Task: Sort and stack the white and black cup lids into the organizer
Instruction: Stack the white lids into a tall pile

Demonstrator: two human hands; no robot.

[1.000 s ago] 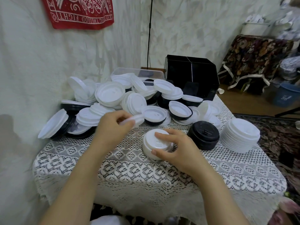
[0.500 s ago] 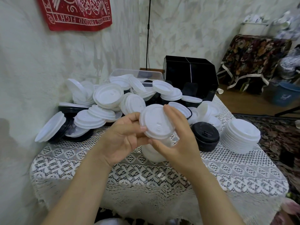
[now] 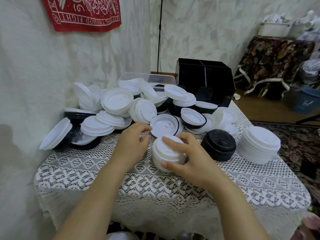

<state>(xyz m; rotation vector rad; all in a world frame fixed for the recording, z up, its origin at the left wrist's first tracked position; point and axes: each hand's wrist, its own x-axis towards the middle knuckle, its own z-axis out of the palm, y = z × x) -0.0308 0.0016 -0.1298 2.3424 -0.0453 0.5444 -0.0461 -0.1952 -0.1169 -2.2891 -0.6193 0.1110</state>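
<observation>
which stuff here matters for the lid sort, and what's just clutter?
Job: mixed lid pile, small white stack gripped by the right hand, black stack, tall white stack, black organizer.
Lying about: red banner, blue bucket, flowered cloth.

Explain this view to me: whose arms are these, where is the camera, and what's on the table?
No machine here: these are a person's two bare arms, filmed by one camera worn on the head, looking forward and down. On the lace-covered table lies a heap of loose white and black lids, with a black organizer behind it. Nearer stand three stacks: a short white stack, a black stack and a taller white stack. The right hand grips the short white stack, thumb at its side, a finger on top. The left hand has fingertips at the rim of a loose white lid; whether it grips it is unclear.
</observation>
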